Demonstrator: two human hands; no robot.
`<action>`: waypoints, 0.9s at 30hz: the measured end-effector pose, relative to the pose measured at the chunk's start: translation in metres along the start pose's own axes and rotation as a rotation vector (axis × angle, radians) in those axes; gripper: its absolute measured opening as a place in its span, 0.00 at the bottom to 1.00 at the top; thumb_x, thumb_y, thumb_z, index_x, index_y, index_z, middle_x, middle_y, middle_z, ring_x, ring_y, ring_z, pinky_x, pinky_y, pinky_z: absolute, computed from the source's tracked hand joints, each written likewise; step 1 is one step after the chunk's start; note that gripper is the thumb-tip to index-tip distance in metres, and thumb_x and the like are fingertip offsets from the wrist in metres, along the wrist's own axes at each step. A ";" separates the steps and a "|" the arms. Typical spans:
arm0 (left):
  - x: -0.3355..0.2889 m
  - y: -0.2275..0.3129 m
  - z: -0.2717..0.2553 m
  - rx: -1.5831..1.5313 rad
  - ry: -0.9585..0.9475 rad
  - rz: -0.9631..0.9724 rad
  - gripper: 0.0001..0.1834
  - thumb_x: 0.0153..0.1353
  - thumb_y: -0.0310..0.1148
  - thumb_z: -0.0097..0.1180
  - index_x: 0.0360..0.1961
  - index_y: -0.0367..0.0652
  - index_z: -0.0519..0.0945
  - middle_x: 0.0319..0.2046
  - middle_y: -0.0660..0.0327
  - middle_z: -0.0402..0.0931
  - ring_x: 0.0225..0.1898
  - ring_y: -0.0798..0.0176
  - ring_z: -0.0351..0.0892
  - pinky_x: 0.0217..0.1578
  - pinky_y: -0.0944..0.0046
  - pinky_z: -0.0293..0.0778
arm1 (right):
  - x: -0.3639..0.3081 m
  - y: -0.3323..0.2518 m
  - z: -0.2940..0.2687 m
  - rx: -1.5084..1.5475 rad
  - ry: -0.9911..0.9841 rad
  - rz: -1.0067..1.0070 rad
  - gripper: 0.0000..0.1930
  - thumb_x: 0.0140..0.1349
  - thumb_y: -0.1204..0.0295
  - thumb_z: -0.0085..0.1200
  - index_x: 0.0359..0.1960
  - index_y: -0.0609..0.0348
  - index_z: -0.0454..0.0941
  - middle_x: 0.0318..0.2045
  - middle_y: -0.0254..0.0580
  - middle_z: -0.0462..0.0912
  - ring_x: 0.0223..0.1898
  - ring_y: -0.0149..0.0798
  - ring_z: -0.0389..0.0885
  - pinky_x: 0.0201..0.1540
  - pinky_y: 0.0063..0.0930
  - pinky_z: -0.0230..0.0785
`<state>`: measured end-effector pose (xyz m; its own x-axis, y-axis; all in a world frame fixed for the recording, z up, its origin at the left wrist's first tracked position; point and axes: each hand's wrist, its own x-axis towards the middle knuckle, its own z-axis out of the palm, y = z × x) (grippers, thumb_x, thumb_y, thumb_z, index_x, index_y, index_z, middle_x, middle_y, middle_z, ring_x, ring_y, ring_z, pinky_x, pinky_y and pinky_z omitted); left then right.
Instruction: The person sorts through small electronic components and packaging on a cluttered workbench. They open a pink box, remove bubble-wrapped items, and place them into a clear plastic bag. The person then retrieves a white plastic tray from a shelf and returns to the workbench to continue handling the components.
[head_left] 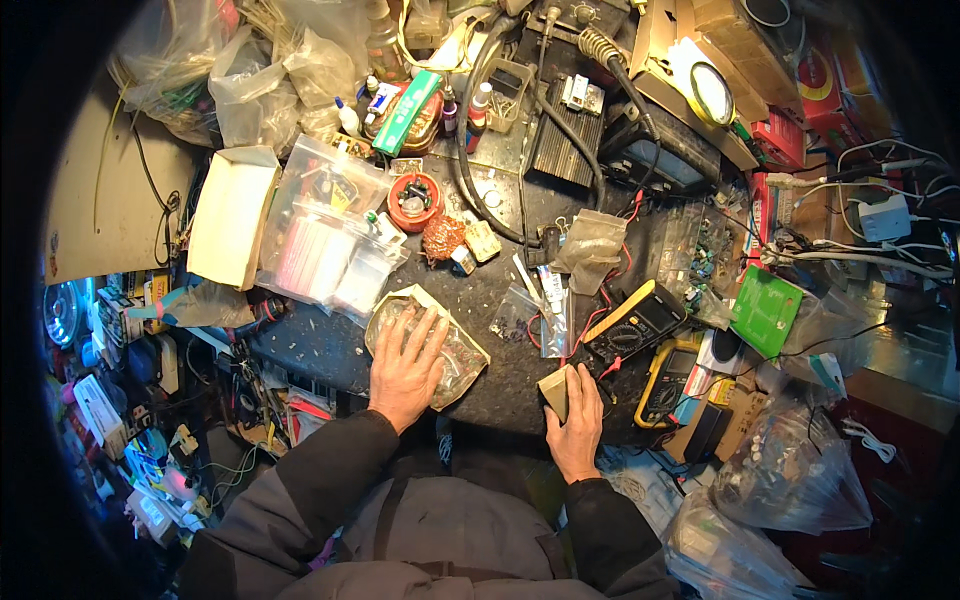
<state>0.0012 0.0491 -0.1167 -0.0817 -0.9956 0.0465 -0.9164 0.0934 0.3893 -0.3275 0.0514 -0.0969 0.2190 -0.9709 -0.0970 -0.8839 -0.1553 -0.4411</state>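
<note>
My left hand (pixel 406 368) lies flat with its fingers spread on a shallow tan cardboard box (pixel 478 352). Inside that box is clear plastic over small contents that I cannot make out. At the front edge of the dark worktop, my right hand (pixel 579 425) holds a small tan block-like box (pixel 554 391) between thumb and fingers. Just beyond it are a black-and-yellow multimeter (pixel 634 321) with red leads and a small clear zip bag (pixel 556 318). A second yellow multimeter (pixel 668 381) stands to the right of my right hand.
Zip bags (pixel 318 250) and a pale open box (pixel 232 218) lie at the left. Beyond my hands are a red round dish (pixel 414 201), a copper wool ball (pixel 443 238) and a black finned heatsink (pixel 566 145). A green tray (pixel 767 311) and loose cables (pixel 870 255) crowd the right.
</note>
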 end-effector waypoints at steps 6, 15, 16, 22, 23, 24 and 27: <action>-0.001 0.003 0.010 0.007 0.019 -0.047 0.35 0.78 0.40 0.63 0.84 0.49 0.76 0.84 0.58 0.70 0.86 0.42 0.63 0.87 0.36 0.54 | 0.011 -0.038 -0.019 0.017 0.022 -0.078 0.43 0.61 0.77 0.78 0.80 0.62 0.76 0.80 0.59 0.75 0.79 0.65 0.74 0.83 0.56 0.65; 0.001 -0.004 -0.017 -0.078 0.014 0.032 0.31 0.78 0.40 0.64 0.80 0.48 0.80 0.84 0.55 0.71 0.86 0.41 0.63 0.87 0.33 0.55 | 0.057 -0.143 0.048 0.434 0.073 -0.284 0.26 0.69 0.82 0.70 0.69 0.64 0.86 0.71 0.55 0.85 0.74 0.62 0.83 0.75 0.50 0.77; 0.002 -0.008 -0.019 -0.079 0.016 0.042 0.31 0.78 0.39 0.64 0.80 0.47 0.81 0.84 0.55 0.71 0.86 0.41 0.63 0.87 0.33 0.55 | 0.060 -0.145 0.056 0.419 0.096 -0.294 0.26 0.69 0.83 0.69 0.69 0.64 0.86 0.71 0.55 0.85 0.74 0.62 0.83 0.75 0.50 0.77; 0.005 -0.036 -0.011 -0.068 0.054 0.115 0.33 0.75 0.42 0.67 0.80 0.55 0.81 0.85 0.53 0.69 0.88 0.40 0.62 0.86 0.35 0.57 | 0.060 -0.135 0.079 0.284 0.071 -0.371 0.29 0.67 0.86 0.64 0.72 0.63 0.85 0.70 0.54 0.86 0.74 0.62 0.82 0.76 0.52 0.77; 0.003 -0.037 -0.009 -0.068 0.041 0.106 0.33 0.75 0.42 0.67 0.81 0.55 0.81 0.85 0.52 0.69 0.88 0.40 0.62 0.86 0.35 0.57 | 0.061 -0.133 0.081 0.275 0.074 -0.388 0.30 0.67 0.86 0.63 0.73 0.64 0.84 0.71 0.54 0.86 0.74 0.62 0.82 0.77 0.53 0.76; 0.002 -0.037 -0.007 -0.079 0.049 0.107 0.33 0.75 0.42 0.67 0.81 0.56 0.80 0.85 0.52 0.69 0.88 0.40 0.62 0.86 0.35 0.57 | 0.060 -0.132 0.082 0.273 0.069 -0.383 0.30 0.68 0.86 0.63 0.74 0.64 0.84 0.71 0.54 0.85 0.74 0.62 0.81 0.78 0.54 0.75; -0.003 -0.037 -0.003 -0.078 0.065 0.096 0.34 0.75 0.41 0.67 0.81 0.52 0.80 0.85 0.51 0.69 0.86 0.39 0.64 0.85 0.35 0.60 | 0.060 -0.130 0.084 0.246 0.071 -0.414 0.30 0.69 0.84 0.64 0.74 0.63 0.83 0.71 0.54 0.85 0.74 0.61 0.81 0.79 0.55 0.73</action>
<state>0.0363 0.0488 -0.1284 -0.1392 -0.9795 0.1455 -0.8723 0.1909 0.4502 -0.1649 0.0284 -0.1203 0.4948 -0.8483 0.1886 -0.6028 -0.4914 -0.6286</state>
